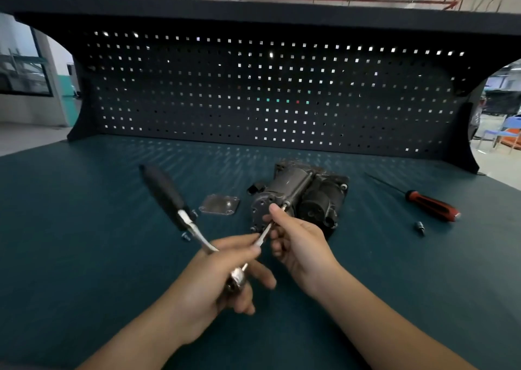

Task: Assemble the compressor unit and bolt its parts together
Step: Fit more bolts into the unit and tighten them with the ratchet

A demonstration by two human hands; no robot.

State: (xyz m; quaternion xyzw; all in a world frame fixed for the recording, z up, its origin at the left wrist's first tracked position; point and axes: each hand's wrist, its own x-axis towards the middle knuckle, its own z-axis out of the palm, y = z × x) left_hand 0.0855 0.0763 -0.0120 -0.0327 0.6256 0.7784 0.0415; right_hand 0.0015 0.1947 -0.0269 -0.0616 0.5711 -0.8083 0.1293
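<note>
Centrally, the dark grey metal compressor unit (296,197) lies on the teal bench mat (84,228), just beyond both hands. My right hand (298,242) pinches a long thin silver bolt (265,233); my left hand (225,279) is wrapped round the black-handled steel ratchet (169,197) (socket end low). I judge this the bolting step: next, the bolt must enter its end-cap hole squarely.

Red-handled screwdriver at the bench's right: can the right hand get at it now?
Probably, but not straight away: the right hand pinches a long thin silver bolt. The red-handled screwdriver lies in the open on the green mat, with only a small dark socket beside it.
</note>
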